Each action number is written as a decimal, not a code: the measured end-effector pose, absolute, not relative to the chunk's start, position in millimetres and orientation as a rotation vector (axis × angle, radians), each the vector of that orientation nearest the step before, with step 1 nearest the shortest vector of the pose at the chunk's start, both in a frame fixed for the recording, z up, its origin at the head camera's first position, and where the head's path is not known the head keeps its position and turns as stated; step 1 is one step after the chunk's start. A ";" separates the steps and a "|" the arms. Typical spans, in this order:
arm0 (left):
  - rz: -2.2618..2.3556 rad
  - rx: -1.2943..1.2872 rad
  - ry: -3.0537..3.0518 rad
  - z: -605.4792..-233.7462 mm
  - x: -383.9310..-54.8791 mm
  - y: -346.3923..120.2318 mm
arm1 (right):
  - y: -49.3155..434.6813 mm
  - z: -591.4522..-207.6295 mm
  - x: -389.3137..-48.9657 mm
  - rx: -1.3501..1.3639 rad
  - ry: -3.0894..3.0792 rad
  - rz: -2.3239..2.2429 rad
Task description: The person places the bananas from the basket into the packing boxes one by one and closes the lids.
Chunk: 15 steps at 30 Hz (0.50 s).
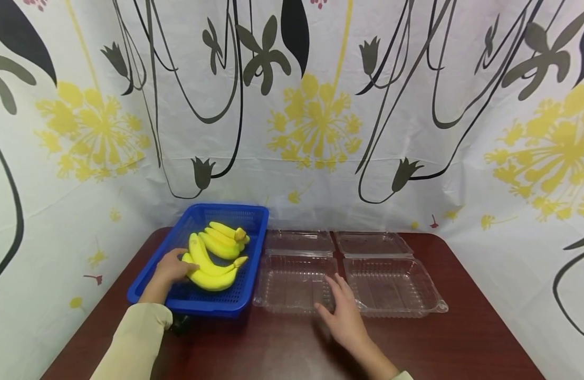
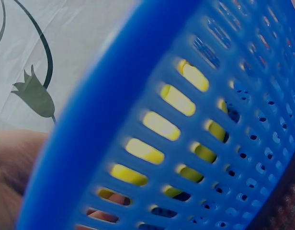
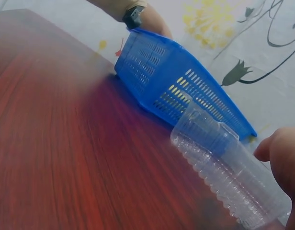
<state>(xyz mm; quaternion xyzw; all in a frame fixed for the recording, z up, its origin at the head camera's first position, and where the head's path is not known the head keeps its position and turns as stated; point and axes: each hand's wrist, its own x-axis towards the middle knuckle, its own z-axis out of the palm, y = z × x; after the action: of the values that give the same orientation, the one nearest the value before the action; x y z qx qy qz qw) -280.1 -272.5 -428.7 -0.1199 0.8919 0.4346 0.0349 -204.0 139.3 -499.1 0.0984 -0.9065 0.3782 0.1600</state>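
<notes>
My left hand [image 1: 172,266] reaches over the left side of a blue plastic basket [image 1: 260,227]. It grips the left end of the front bunch of bananas [image 1: 213,281], thumb and fingers on either side of it. Behind lies a second yellow bunch [image 1: 220,243], also in the basket. In the left wrist view the perforated basket wall [image 2: 152,86] hides most of that hand. My right hand [image 1: 343,316], fingers spread and holding nothing, is over the near edges of two clear plastic clamshell boxes, the left box [image 1: 292,285] and the right box [image 1: 391,285].
Both boxes have their lids laid back, the left lid [image 1: 298,241] and the right lid [image 1: 374,244], toward the patterned curtain [image 1: 315,200]. All stand on a dark red-brown wooden table [image 1: 254,348]. The basket's right side is close beside the left box.
</notes>
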 end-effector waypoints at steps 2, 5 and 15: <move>1.329 -0.378 2.746 -428.6 -279.3 -272.4 | 139.5 -500.7 -203.4 0.294 -2.582 1.049; 1.326 -0.377 2.754 -428.1 -277.5 -271.7 | 140.2 -503.2 -203.0 0.296 -2.568 1.014; 1.374 -0.418 2.772 -425.2 -273.7 -271.1 | 144.1 -502.6 -204.3 0.289 -2.618 1.003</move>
<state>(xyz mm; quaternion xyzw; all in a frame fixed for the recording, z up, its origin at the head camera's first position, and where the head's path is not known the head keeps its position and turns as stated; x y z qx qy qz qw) -273.7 -271.1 -425.2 -0.1338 0.8878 0.4402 0.0098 -204.3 144.1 -502.6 0.1013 -0.9167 0.3514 0.1608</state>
